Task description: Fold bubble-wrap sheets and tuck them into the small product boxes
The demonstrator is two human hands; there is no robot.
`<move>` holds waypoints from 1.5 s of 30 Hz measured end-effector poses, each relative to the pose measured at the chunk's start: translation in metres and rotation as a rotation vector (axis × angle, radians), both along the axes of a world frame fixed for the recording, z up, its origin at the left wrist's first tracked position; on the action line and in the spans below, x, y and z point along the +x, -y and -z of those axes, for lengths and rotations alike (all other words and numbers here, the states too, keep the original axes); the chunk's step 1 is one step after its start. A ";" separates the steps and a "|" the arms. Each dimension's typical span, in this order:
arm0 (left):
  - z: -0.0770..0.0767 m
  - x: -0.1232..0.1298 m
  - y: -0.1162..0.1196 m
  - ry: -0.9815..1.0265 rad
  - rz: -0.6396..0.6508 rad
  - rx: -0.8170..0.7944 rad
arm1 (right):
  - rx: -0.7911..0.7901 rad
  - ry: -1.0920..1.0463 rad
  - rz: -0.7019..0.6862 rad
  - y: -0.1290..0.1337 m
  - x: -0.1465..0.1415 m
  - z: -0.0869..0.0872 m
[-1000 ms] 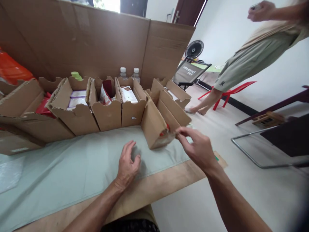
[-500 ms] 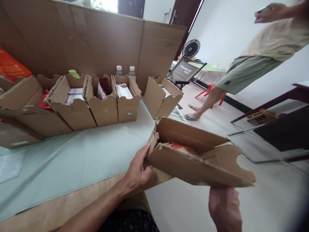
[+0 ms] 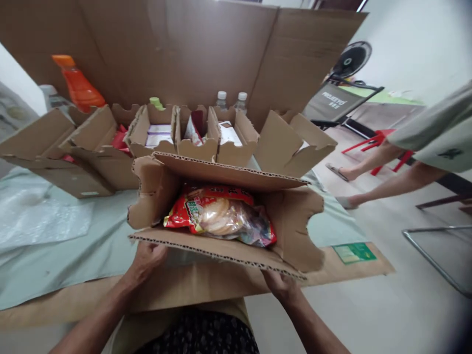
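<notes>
An open-topped cardboard box (image 3: 295, 221) is held in front of me over the table, tilted so its inside shows. In it lies a red and clear snack packet (image 3: 221, 214) with round, pale crackers visible through the plastic. My left hand (image 3: 149, 258) grips the box's near lower left; its fingertips go out of sight beneath the cardboard. Under the near right side, my right hand (image 3: 278, 284) supports the box, with most of its fingers hidden behind the wall.
Several cardboard boxes (image 3: 236, 153) with goods stand in a row along a tall cardboard panel (image 3: 206, 54). Behind them are an orange bottle (image 3: 83, 88) and clear bottles (image 3: 241, 101). Bubble wrap (image 3: 55, 216) lies left; a green packet (image 3: 354, 252) lies right. Another person's legs (image 3: 391, 167) are beyond.
The box has come from the right to the middle, over the table, and its opening now faces me, showing the packet. Both hands moved left with it. My view has turned left.
</notes>
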State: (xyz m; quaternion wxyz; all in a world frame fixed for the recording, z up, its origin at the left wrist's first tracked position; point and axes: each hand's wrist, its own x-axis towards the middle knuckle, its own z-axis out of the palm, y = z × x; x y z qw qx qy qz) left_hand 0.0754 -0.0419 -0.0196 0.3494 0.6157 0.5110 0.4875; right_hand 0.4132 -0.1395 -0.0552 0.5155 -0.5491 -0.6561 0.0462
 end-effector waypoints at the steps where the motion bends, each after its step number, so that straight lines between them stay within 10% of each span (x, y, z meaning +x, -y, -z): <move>1: -0.001 -0.004 -0.008 0.007 -0.028 0.011 | -0.014 -0.009 -0.017 -0.016 -0.010 -0.003; 10: 0.004 -0.003 -0.044 0.105 -0.099 -0.003 | -0.231 -0.259 -0.107 -0.125 -0.062 -0.039; 24: 0.001 -0.008 -0.052 -0.113 -0.146 -0.062 | -0.609 -0.072 0.158 -0.137 -0.054 -0.030; 31: -0.004 -0.019 -0.042 -0.141 -0.191 -0.054 | -0.482 0.141 0.122 -0.142 -0.042 -0.024; 40: -0.008 -0.137 0.026 -0.036 -0.739 -0.102 | -0.428 0.259 0.060 -0.144 -0.032 -0.008; 45: -0.016 -0.190 0.007 0.208 -0.846 -0.217 | -0.399 0.291 0.059 -0.149 -0.027 -0.003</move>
